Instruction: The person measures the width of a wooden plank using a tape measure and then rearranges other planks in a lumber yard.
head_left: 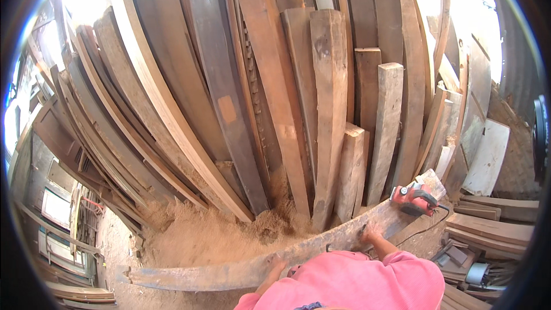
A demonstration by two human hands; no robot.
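Before the person stretches a scuffed grey-brown plank; whether fingers grasp it, I can't tell.

Under the left fingers and the right fingers, it's wood all the way: a long beam, worn, matt and blotchy, rough-looking along its length. Just right of the right fingers, there's the planer, its red housing hard plastic with a light gloss, and beside it a smooth dark cord. Below the fingers, pink cloth on the shirt, creased and matt! Ahead of them, sawdust, loose, powdery, dull. Beyond that, more wood: a short post, coarse and weathered; a dark plank, matt and smoother; and, up left, a pale plank, drier-looking and unglossed.
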